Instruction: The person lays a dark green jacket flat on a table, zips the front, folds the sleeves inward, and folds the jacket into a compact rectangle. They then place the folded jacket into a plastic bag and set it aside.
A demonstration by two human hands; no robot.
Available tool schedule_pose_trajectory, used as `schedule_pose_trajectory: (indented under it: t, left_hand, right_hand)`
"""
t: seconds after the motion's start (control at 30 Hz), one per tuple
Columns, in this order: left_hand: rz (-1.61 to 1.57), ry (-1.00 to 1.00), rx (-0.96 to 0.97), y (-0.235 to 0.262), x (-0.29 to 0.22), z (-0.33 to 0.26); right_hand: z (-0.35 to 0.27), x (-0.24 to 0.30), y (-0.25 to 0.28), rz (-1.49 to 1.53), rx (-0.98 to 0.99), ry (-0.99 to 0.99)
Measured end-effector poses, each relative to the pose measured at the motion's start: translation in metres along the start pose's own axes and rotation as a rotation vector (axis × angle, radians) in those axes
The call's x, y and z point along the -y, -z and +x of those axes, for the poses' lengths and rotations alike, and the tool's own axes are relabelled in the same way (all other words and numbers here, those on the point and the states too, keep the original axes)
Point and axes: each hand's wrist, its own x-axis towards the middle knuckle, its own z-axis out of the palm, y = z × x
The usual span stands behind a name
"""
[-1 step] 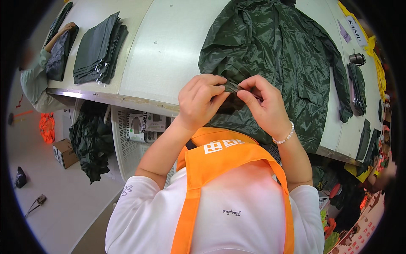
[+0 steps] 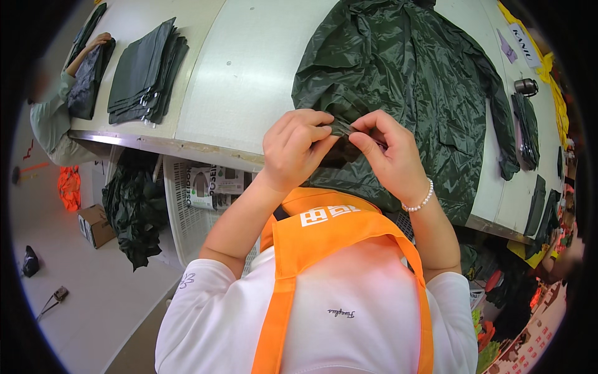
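In the upper middle of the frame we see a dark green garment spread over the table, its lower part falling past the near edge towards the orange apron. Our left hand has its fingers curled and thumb and fingertips pinching a small gathered piece of it; our right hand pinches the same piece between thumb and forefinger, just beside.

From here, we judge, the pinch could slip: the cloth looks slick and each hand has only a little of it. The overhanging part might also drag the garment down, or catch on the table's worn edge, if we pulled carelessly.

The garment itself is thin-looking and glossy, wrinkled all over, with bright creases running across the body. A long sleeve lies down its right side. Near our fingers the cloth bunches and turns darker, and we cannot tell exactly which part we are holding.
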Motion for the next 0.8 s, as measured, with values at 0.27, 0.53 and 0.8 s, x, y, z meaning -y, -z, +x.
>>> schedule_pose_trajectory:
  t: [0.27,0.53,0.8]
  left_hand:
    - [-0.007,-0.007,0.017,-0.001,0.0,0.0]
    - [0.088,0.058,-0.008,0.005,0.0,0.002]
    - [-0.613,1.18,0.409,0.003,0.012,0.003]
  right_hand:
    - [0.001,0.002,0.002,-0.083,-0.021,0.025]
    - [0.009,-0.019,0.016,0.041,-0.169,-0.046]
    - [0.011,-0.043,-0.001,0.139,0.063,-0.142]
